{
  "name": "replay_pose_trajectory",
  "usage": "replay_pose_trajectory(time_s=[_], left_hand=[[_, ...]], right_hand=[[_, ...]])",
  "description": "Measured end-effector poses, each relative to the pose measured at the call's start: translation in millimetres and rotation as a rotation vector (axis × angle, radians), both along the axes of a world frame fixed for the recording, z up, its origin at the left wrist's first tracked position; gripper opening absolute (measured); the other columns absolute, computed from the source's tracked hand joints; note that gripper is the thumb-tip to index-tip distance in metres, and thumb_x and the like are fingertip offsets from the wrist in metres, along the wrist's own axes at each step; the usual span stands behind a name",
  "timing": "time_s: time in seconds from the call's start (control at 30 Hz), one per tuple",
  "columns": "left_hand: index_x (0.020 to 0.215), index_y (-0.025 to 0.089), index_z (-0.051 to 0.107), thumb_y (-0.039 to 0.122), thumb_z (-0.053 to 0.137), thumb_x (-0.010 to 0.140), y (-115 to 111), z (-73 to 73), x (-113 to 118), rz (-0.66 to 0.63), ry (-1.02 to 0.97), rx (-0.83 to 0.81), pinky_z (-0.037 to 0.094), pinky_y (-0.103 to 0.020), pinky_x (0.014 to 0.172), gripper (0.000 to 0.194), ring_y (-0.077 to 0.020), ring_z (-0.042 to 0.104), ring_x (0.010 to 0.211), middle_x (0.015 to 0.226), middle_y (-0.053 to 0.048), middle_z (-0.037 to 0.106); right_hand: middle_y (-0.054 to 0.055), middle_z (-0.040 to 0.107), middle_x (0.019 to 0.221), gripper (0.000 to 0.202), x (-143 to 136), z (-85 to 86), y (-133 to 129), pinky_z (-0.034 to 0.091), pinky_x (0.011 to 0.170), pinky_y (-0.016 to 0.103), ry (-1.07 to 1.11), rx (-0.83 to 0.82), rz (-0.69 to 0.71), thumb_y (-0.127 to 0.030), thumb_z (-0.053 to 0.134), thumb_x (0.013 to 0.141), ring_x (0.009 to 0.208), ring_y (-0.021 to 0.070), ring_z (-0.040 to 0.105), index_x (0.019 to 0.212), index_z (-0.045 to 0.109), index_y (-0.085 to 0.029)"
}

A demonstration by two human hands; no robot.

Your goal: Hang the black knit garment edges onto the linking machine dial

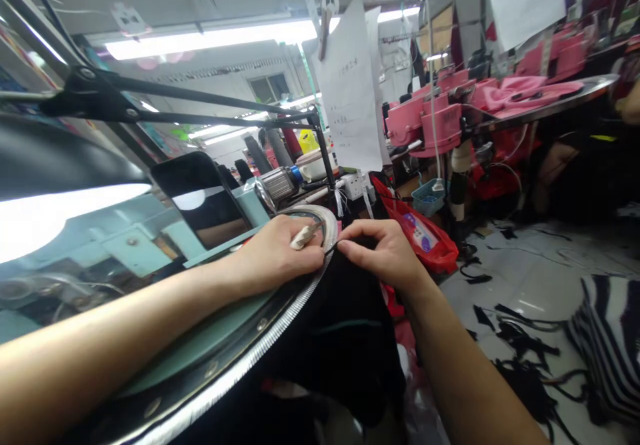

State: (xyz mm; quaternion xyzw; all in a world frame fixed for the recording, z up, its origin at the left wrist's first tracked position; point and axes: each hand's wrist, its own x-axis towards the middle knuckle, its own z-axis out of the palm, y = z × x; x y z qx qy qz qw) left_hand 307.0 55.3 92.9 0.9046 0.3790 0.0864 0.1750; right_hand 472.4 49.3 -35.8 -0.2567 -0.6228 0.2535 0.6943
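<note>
Over the rim of a round dial with a ring of fine metal points (280,333), my left hand (275,251) is closed around a small tool with a pale handle and a dark tip (303,237). The tool's exact kind is unclear. Just right of the rim, my right hand (383,251) pinches the edge of black fabric (350,325) between thumb and forefinger. That fabric hangs down from the dial's edge. Both hands are close together at the far side of the ring, with the fabric edge between them.
A lit lamp (65,211) and a phone-like dark panel (200,195) stand at left. Paper sheets (350,91) hang ahead. Beyond are a red bag (425,238), a blue basket (429,195) and pink machines (430,121). Black scraps (525,338) and striped fabric (610,345) lie at right.
</note>
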Motion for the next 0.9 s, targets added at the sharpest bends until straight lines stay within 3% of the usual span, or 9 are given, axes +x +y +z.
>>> replay_pose_trajectory(time_s=[0.4, 0.7, 0.8, 0.9], left_hand=[[0.051, 0.018, 0.041, 0.034, 0.053, 0.069, 10.9, -6.5, -1.5, 0.010, -0.053, 0.024, 0.039, -0.027, 0.064, 0.027, -0.0135, 0.049, 0.064, 0.065, 0.001, 0.053], [0.053, 0.019, 0.044, 0.037, 0.052, 0.065, 11.6, -7.4, 12.2, 0.199, -0.063, 0.028, 0.030, -0.024, 0.052, 0.023, -0.0114, 0.039, 0.056, 0.054, 0.004, 0.043], [0.052, 0.019, 0.045, 0.038, 0.052, 0.066, 14.3, -7.9, 14.3, 0.211, -0.038, 0.073, 0.030, -0.025, 0.051, 0.024, -0.0115, 0.038, 0.055, 0.052, 0.004, 0.041], [0.051, 0.019, 0.046, 0.035, 0.048, 0.068, 16.1, -8.8, 14.1, 0.187, -0.012, 0.156, 0.031, -0.026, 0.052, 0.023, -0.0122, 0.041, 0.054, 0.052, 0.003, 0.043]], right_hand=[[0.001, 0.067, 0.072, 0.014, 0.8, -2.9, 12.7, 0.043, 0.060, 0.024, 0.058, -0.053, -0.025, -0.027, 0.068, 0.078, 0.063, 0.0124, 0.057, 0.082, 0.072, -0.014], [0.002, 0.068, 0.076, 0.019, 5.5, -0.6, 24.1, 0.047, 0.063, 0.025, 0.000, -0.059, -0.101, -0.033, 0.066, 0.081, 0.067, 0.0138, 0.059, 0.084, 0.070, -0.015], [0.003, 0.069, 0.085, 0.019, 0.3, -10.2, 35.4, 0.052, 0.074, 0.028, -0.060, -0.108, -0.179, -0.033, 0.065, 0.086, 0.078, 0.0151, 0.063, 0.089, 0.069, -0.015], [0.006, 0.068, 0.100, 0.019, -24.3, -34.2, 37.0, 0.054, 0.084, 0.035, -0.156, -0.223, -0.302, -0.032, 0.064, 0.092, 0.091, 0.0176, 0.064, 0.099, 0.066, -0.014]])
